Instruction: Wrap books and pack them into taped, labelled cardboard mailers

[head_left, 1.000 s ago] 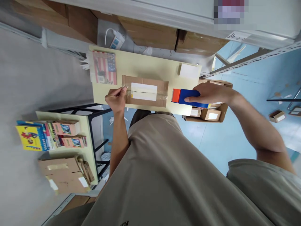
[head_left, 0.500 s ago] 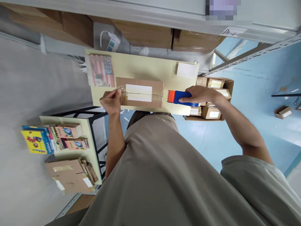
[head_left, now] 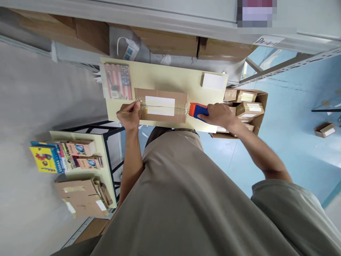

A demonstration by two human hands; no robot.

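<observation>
Overhead and across the back, we have the big grey shelf (head_left: 186, 19), and in front of it the pale yellow table (head_left: 149, 71). Off the right end, an open carton (head_left: 261, 117) sits packed with small boxes; lower left, the side table (head_left: 105, 170) carries books and folded cardboard. A flag-covered book (head_left: 117, 81) crowds the left corner, a white card (head_left: 213, 81) the far right.

And here's our brown box (head_left: 161, 105), flat near the table's front edge: white label, dark line running lengthwise, shiny tape creased at both ends. Our right hand (head_left: 220, 115) grips the orange-and-blue tape dispenser (head_left: 199, 111), just beside the box's right end. Our left hand (head_left: 130, 115) pinches at its left edge; what's between those fingertips, we can't tell. Behind the box, bare tabletop stretches to the far edge.
</observation>
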